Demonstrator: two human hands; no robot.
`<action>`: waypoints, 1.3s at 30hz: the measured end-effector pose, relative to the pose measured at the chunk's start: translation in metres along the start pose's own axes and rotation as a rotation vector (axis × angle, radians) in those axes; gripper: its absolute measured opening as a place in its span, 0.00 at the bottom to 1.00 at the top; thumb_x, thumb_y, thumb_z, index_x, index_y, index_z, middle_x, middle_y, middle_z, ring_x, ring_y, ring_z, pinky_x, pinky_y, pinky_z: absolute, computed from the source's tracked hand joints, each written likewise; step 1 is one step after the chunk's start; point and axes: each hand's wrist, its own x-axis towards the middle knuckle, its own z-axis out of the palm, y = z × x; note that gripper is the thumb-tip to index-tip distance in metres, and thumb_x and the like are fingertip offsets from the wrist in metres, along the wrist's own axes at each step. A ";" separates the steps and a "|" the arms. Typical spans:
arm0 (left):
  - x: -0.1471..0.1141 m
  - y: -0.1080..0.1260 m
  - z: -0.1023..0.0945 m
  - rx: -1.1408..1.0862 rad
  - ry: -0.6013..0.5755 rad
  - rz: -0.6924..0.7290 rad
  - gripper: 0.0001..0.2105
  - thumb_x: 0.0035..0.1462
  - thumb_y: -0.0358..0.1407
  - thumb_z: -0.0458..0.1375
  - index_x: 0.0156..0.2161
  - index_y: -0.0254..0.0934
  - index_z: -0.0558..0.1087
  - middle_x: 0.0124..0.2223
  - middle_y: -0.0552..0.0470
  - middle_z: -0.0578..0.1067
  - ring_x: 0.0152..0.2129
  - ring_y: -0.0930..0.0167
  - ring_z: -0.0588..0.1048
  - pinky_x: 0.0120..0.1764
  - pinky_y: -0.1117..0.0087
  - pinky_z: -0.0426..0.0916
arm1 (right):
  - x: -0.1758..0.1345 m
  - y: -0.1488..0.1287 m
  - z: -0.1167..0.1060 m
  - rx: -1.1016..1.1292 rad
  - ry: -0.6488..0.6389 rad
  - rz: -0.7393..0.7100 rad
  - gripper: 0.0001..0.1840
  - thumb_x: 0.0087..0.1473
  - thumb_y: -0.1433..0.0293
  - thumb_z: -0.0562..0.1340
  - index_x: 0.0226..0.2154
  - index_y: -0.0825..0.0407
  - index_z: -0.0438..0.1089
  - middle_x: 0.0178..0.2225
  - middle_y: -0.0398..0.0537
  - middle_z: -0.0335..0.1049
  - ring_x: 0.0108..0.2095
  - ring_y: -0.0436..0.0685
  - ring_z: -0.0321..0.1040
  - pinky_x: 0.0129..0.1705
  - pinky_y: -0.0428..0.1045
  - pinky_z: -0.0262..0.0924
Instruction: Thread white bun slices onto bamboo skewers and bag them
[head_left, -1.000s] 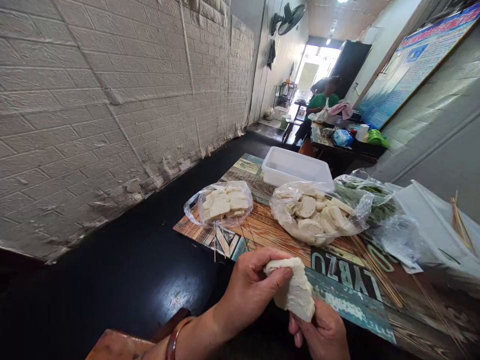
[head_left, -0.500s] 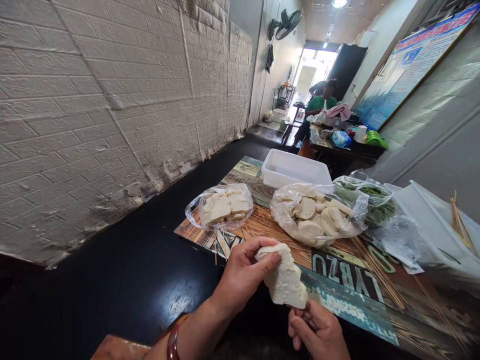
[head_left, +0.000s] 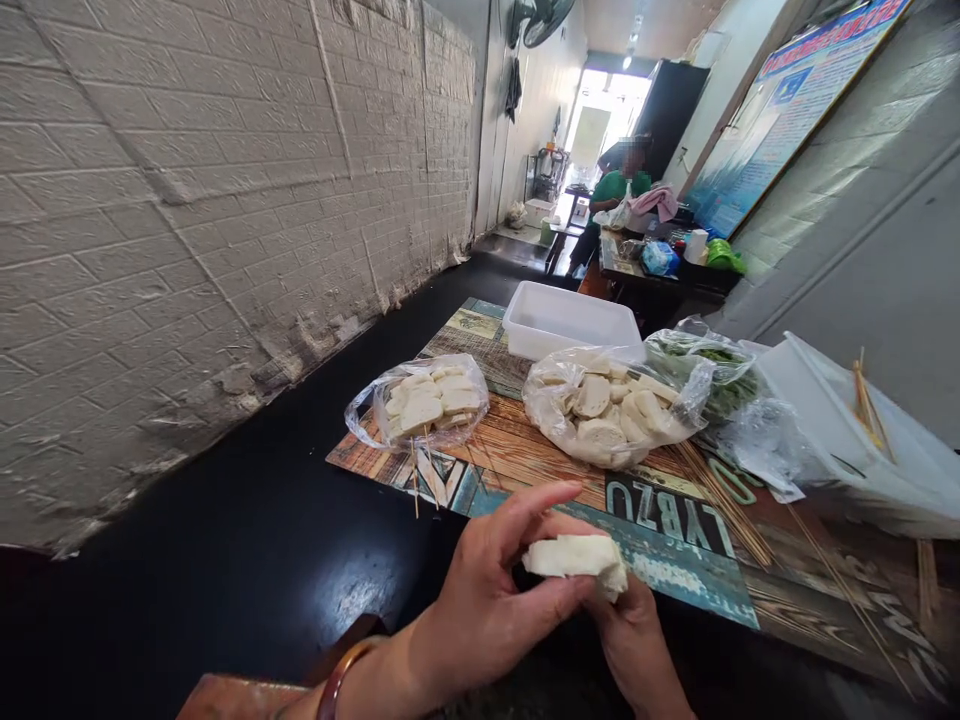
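My left hand (head_left: 491, 590) is closed around a thick, spongy white slice (head_left: 574, 555), perhaps bread or tofu, thumb beneath and fingers above. The slice lies nearly flat, its edge toward me. My right hand (head_left: 641, 640) is at its right end, fingers mostly hidden behind the slice and my left hand; whatever they pinch is out of sight. Beyond, on the table, similar slices rest in a clear plastic bag (head_left: 356, 425), with thin skewers (head_left: 416, 480) sticking out toward me. A larger clear bag (head_left: 694, 390) to the right holds more slices.
A white plastic tub (head_left: 570, 335) stands behind the bags. Rightward are a bag of greens (head_left: 724, 385), green-handled scissors (head_left: 731, 482), loose skewers (head_left: 735, 520) and a white container (head_left: 817, 400) with sticks. A person in green (head_left: 619, 185) sits farther back.
The slice has tipped from upright to nearly flat, edge toward me. My right hand has come up closer to my left. The view has shifted slightly right and down.
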 end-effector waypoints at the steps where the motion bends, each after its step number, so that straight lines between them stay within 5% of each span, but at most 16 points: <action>1: 0.001 0.001 0.000 0.013 0.001 0.020 0.24 0.53 0.28 0.64 0.55 0.45 0.70 0.42 0.51 0.82 0.35 0.69 0.80 0.40 0.70 0.71 | 0.000 -0.001 0.001 0.001 -0.007 -0.014 0.19 0.54 0.55 0.66 0.20 0.51 0.74 0.22 0.43 0.69 0.26 0.54 0.66 0.32 0.48 0.62; 5: 0.003 0.002 -0.005 0.005 0.021 0.004 0.18 0.52 0.32 0.65 0.50 0.43 0.75 0.44 0.49 0.82 0.37 0.66 0.79 0.41 0.68 0.72 | -0.001 -0.004 0.002 -0.001 -0.011 -0.008 0.17 0.56 0.57 0.66 0.24 0.51 0.74 0.20 0.42 0.69 0.22 0.52 0.65 0.27 0.46 0.61; 13: 0.015 -0.014 -0.016 -0.319 0.180 -0.246 0.13 0.55 0.40 0.64 0.44 0.36 0.77 0.38 0.45 0.82 0.34 0.64 0.80 0.38 0.65 0.73 | -0.010 -0.024 0.011 -0.069 -0.127 0.069 0.17 0.60 0.58 0.61 0.29 0.54 0.75 0.19 0.42 0.69 0.12 0.47 0.65 0.17 0.42 0.57; 20: 0.025 -0.029 -0.021 -0.442 0.296 -0.371 0.15 0.50 0.40 0.67 0.40 0.33 0.77 0.33 0.45 0.82 0.29 0.65 0.79 0.34 0.66 0.72 | -0.008 -0.037 0.030 -0.010 -0.055 0.172 0.19 0.57 0.54 0.63 0.30 0.54 0.74 0.17 0.40 0.67 0.11 0.45 0.61 0.15 0.41 0.54; 39: 0.028 -0.033 -0.021 -0.377 0.227 -0.406 0.14 0.52 0.42 0.66 0.38 0.31 0.78 0.33 0.45 0.81 0.26 0.69 0.77 0.32 0.70 0.70 | 0.000 -0.052 0.039 0.000 -0.058 0.230 0.24 0.57 0.53 0.62 0.20 0.53 0.66 0.16 0.39 0.64 0.12 0.45 0.59 0.17 0.42 0.50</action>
